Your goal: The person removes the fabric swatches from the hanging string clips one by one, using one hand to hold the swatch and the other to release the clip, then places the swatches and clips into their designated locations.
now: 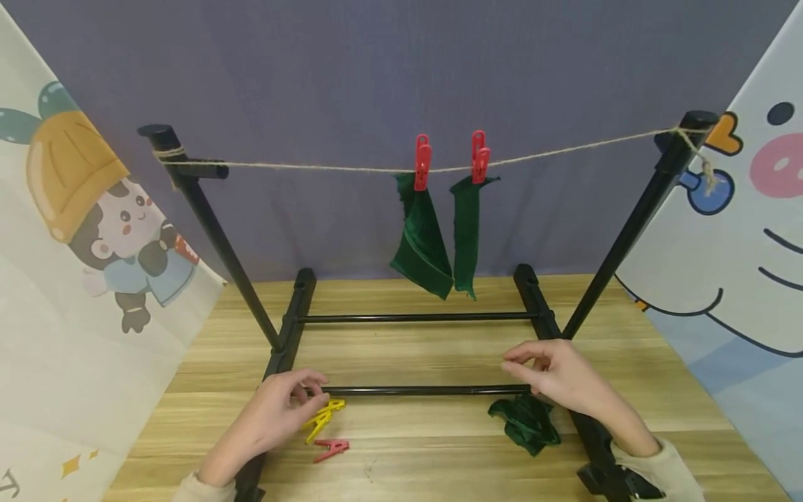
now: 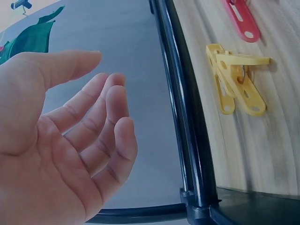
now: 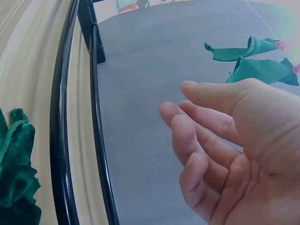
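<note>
My left hand (image 1: 276, 415) hovers near the rack's left foot, its fingers loosely curved around nothing. Beside it on the table lie yellow clothespins (image 1: 321, 420), partly behind the fingers in the head view, and a red clothespin (image 1: 332, 450). Over the rack's front bar at the right, my right hand (image 1: 561, 369) is relaxed and empty, thumb apart from the fingers. Just below it a crumpled green cloth (image 1: 527, 424) rests on the table. Two green cloths hang from the string, a wider one (image 1: 423, 244) and a narrow one (image 1: 466, 233), each under a red clothespin (image 1: 480, 157).
A black rack holds up the string (image 1: 314, 166) between its left post (image 1: 226, 244) and right post (image 1: 627, 233). Low front (image 1: 414, 391) and rear (image 1: 414, 318) bars cross between its feet. Cartoon-printed panels flank the wooden table (image 1: 414, 460).
</note>
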### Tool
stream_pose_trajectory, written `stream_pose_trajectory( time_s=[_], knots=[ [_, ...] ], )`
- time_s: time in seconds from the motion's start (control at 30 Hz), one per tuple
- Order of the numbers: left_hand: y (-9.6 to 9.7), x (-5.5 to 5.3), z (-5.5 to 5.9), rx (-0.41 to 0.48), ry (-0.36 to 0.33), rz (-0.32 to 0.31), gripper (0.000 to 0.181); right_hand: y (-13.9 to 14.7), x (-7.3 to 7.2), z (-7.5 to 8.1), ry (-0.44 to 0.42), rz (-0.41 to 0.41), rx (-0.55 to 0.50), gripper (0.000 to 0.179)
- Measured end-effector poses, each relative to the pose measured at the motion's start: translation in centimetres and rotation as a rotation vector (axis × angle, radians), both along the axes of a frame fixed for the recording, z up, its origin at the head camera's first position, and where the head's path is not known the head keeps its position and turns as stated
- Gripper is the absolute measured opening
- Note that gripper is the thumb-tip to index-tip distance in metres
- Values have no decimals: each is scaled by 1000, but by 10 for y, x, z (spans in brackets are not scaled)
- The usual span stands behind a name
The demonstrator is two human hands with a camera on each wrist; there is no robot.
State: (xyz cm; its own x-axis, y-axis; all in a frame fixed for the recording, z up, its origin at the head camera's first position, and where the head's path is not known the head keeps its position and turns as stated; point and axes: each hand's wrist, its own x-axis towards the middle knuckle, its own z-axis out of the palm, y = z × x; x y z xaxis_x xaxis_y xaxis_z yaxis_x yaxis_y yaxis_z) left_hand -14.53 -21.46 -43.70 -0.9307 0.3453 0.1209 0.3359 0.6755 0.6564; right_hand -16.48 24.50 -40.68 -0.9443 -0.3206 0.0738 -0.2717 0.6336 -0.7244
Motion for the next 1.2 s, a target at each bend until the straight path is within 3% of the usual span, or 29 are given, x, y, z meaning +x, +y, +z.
stream_pose_trajectory(
  time_s=[0.4, 0.97, 1.2],
  knots=[
    [2, 1, 3, 25, -11, 3, 17, -5, 0, 10, 53, -1, -7, 19],
    [9, -1, 11, 63, 104, 16, 17, -14, -2, 21, 123, 1, -55, 14],
    [11, -2, 15, 64, 80, 40, 16, -18, -3, 24, 131, -1, -66, 14]
  ],
)
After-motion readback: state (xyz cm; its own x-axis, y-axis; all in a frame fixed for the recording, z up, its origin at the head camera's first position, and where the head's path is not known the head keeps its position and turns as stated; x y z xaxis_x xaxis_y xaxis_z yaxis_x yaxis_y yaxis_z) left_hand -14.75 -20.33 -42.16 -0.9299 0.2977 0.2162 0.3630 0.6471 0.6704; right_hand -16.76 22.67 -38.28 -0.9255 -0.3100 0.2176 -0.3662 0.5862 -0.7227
